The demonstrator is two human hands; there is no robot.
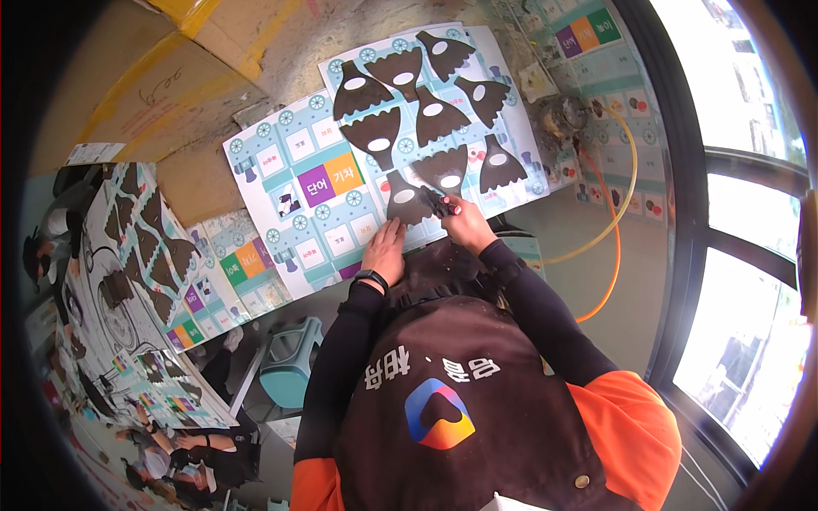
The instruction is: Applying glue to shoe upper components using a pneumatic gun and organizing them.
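Note:
Several dark brown, vase-shaped cut pieces with scalloped edges and white ovals lie spread over a printed sheet [294,213] on the table. My left hand [385,255] rests on the near edge of the sheet, its fingers laid out against the lower tip of the nearest brown piece [402,197]. In my right hand [467,223] is a small black tool with red parts [442,205]; its exact kind is hard to make out. The tool's dark end is at the right side of that same piece. Another brown piece [444,169] lies just beyond it.
Large cardboard boxes [145,94] stand beyond the table at the left. Yellow and orange hoses [631,183] curve down on the right, near a window frame [694,221]. A teal stool [288,362] stands left of me. Other people work at a table [183,383] farther left.

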